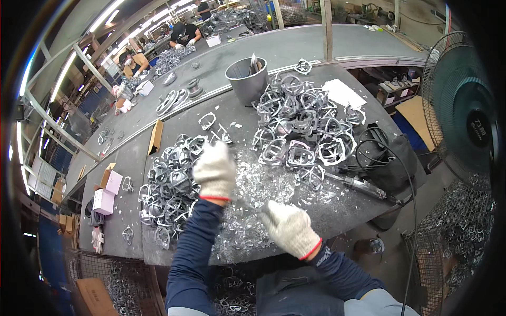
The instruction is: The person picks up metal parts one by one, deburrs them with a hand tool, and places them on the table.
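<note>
At the left, a pile of metal frames (176, 176) is heaped on the tabletop (182, 126). At its right edge, the gloved left hand (215, 171) is held with fingers curled; whether a frame is gripped cannot be told. Metal scraps (258, 184) are strewn about. The right hand (290, 229) is curled nearly closed, its contents hidden. Farther right, a second pile (303, 118) is seen. Single frames are probably being cleaned of scrap; next, a firm left-handed hold is called for.
</note>
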A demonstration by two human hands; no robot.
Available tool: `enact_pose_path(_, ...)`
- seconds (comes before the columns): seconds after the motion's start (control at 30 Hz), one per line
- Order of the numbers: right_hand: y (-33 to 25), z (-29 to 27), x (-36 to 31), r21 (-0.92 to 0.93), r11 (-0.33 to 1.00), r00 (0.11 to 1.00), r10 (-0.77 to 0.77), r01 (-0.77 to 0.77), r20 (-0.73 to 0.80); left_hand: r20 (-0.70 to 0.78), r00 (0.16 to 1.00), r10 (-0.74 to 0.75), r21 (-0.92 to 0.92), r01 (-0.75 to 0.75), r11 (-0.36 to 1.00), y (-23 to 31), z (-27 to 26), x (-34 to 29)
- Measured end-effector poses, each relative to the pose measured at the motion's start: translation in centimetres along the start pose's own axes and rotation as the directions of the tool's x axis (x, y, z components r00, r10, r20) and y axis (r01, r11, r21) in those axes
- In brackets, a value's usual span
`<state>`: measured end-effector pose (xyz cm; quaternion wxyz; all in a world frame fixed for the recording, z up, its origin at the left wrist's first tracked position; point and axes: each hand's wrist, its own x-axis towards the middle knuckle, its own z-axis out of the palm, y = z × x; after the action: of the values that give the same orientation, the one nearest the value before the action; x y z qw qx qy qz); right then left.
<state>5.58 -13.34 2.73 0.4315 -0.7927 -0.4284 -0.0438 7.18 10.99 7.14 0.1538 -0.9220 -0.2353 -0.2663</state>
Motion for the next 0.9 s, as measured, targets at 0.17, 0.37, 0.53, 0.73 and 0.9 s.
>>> enact_pose_path(0.17,3.0,-0.6,-0.9,0.026,0.984,0.981,0.173,-0.176,0.084,0.0,0.994,-0.11,0.228,0.108,0.968,-4.6,1.4,8.0)
enact_pose_path(0.37,6.6,-2.1,-3.4,0.12,0.949,0.955,0.278,-0.29,0.104,0.53,0.816,-0.23,0.438,-0.032,0.899,-10.0,6.9,9.0)
enact_pose_path(0.53,7.9,-2.3,-5.0,0.284,0.912,0.955,0.28,-0.295,0.092,0.515,0.778,-0.361,0.417,0.141,0.898,-9.1,5.7,12.8)
enact_pose_path(0.73,8.1,-2.2,-4.5,0.167,0.935,0.95,0.303,-0.312,0.078,0.368,0.929,0.048,-0.316,0.077,0.946,0.7,7.9,14.3)
enact_pose_path(0.9,7.9,-2.1,-4.5,0.172,0.946,0.961,0.265,-0.276,0.083,0.513,0.857,0.053,-0.586,0.304,0.751,7.1,10.8,14.6)
